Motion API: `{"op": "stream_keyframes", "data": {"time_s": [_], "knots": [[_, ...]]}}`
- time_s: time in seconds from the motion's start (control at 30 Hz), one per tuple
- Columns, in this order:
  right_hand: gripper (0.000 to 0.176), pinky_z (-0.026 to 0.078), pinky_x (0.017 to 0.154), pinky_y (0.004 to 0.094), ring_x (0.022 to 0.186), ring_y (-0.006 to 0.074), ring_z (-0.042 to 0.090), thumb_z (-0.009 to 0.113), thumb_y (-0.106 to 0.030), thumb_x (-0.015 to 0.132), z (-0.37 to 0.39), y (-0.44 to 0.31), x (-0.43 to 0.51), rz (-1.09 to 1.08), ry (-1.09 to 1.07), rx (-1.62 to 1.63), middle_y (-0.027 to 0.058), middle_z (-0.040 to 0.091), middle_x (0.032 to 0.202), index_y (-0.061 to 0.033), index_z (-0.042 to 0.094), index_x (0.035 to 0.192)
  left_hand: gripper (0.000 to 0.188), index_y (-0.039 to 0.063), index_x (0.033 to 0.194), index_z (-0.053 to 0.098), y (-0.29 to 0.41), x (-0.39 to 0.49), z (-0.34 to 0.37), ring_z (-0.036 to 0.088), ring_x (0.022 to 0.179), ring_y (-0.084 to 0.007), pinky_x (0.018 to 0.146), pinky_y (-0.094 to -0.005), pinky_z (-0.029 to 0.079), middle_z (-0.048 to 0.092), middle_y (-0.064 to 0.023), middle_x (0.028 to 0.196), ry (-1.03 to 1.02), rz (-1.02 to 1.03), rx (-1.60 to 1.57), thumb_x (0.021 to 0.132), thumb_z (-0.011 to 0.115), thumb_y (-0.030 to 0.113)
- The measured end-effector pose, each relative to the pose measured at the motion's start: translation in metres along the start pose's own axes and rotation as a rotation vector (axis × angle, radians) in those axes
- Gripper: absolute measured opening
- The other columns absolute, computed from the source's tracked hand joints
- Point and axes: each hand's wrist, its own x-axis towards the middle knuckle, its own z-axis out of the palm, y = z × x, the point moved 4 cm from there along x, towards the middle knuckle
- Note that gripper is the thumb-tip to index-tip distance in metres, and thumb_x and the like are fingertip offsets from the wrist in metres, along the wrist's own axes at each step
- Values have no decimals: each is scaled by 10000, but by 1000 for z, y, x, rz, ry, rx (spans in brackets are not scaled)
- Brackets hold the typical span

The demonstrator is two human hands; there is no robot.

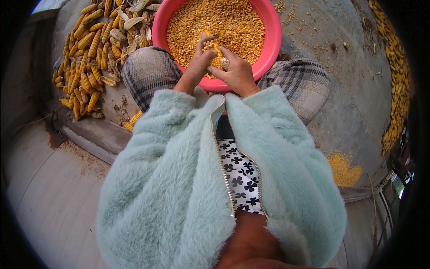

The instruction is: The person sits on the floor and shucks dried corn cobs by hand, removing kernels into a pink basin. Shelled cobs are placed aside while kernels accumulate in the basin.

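Note:
Between my knees stands a pink plastic basin [272, 40], filled with loose yellow corn kernels [235, 20]. Over it I hold an ear of corn [217, 53], partly covered in kernels, tilted with its pale end towards me. My left hand [199, 62] grips its left side, with the fingers near its upper part. My right hand [238, 71] holds the pale lower end between thumb and fingers. The hands are close together, and some of the fingers are hidden behind the ear.
A heap of corn ears [85, 64] with dry husks [132, 23] lies to the left. One more ear [135, 120] is beside my left knee. Kernels are scattered on the concrete floor [349, 101] at right, near a small pile of yellow grain [343, 168]. A long row of ears [398, 77] lines the far right.

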Motion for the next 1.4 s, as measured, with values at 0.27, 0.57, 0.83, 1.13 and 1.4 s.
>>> {"op": "stream_keyframes", "data": {"time_s": [0.27, 0.57, 0.83, 1.13, 1.4], "knots": [[643, 498, 658, 413, 756, 330, 631, 724, -377, 681, -6, -2, 3, -8, 26, 63, 183, 634, 869, -68, 516, 1205, 466, 155, 1260, 412, 9, -10, 11, 477, 740, -96, 535, -236, 427, 487, -32, 879, -66, 40, -242, 818, 557, 191], [636, 493, 648, 410, 767, 323, 626, 712, -361, 693, 3, -5, 0, -93, 38, -29, 179, 625, 863, -36, 502, 1198, 333, 122, 1209, 486, 3, 0, -1, 462, 850, -72, 769, -231, 399, 526, 2, 1078, 91, 272, 112, 901, 534, 242], [645, 501, 700, 396, 820, 335, 631, 728, -362, 679, 1, 3, 1, 1, 40, 110, 208, 629, 923, -22, 527, 1189, 415, 166, 1240, 448, -3, 2, -2, 493, 812, -114, 580, -248, 440, 531, -36, 1008, 10, 76, -7, 840, 550, 200], [626, 499, 708, 396, 826, 340, 627, 725, -332, 687, -2, 6, 3, 20, 43, 120, 216, 625, 917, -19, 524, 1190, 386, 161, 1216, 449, -2, -5, 5, 461, 728, -63, 504, -232, 373, 472, -1, 852, -24, 42, -166, 839, 533, 164], [647, 493, 728, 401, 864, 334, 618, 719, -328, 695, 1, -2, 1, -2, -6, 74, 197, 617, 967, -37, 490, 1225, 331, 136, 1200, 453, -13, 4, -5, 523, 929, -125, 759, -263, 471, 498, -38, 1045, -27, 57, -200, 887, 546, 192]]}}
